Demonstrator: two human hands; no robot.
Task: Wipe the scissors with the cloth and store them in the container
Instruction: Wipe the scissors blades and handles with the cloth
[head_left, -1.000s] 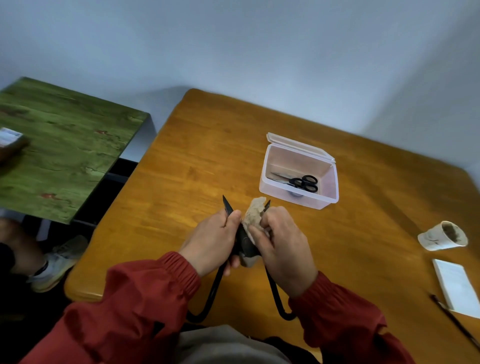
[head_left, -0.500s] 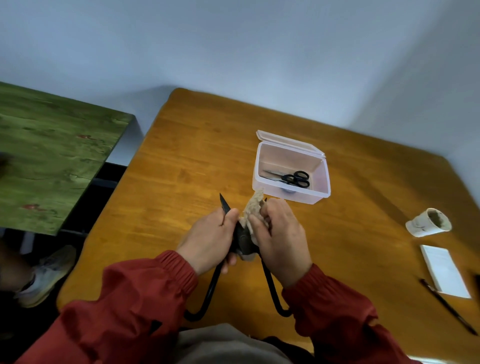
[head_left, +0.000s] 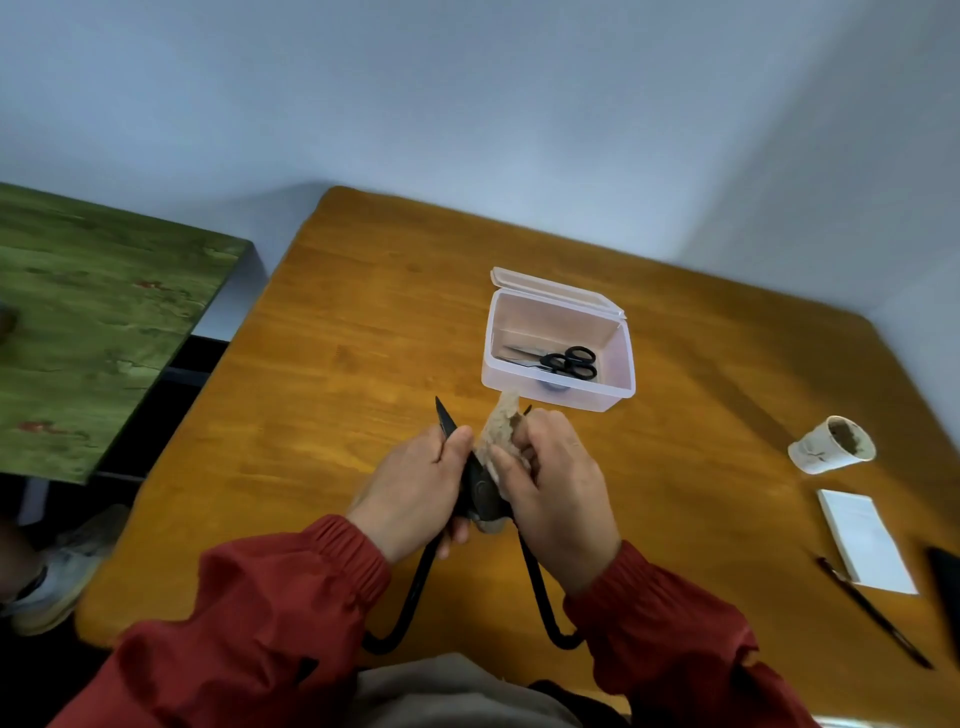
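Observation:
Large black scissors (head_left: 480, 491) with long looped handles are held spread apart above the wooden table (head_left: 332, 364). My left hand (head_left: 415, 488) grips the left blade near the pivot; that blade's tip sticks up past my fingers. My right hand (head_left: 550, 483) pinches a beige cloth (head_left: 501, 426) around the right blade, whose tip just shows. Beyond my hands stands an open clear plastic container (head_left: 621, 364) with its lid tipped back. Small black-handled scissors (head_left: 563, 361) lie inside it.
A stained paper cup (head_left: 831, 444) lies on its side at the right. Below it are a white notepad (head_left: 865, 545), a black pen (head_left: 872, 613) and a dark object at the frame edge. A green table (head_left: 93, 322) stands at the left, a person's shoe (head_left: 57, 577) beneath it.
The view has shifted slightly. My hands hold the same grip on the scissors and cloth, with the cloth still round the right blade.

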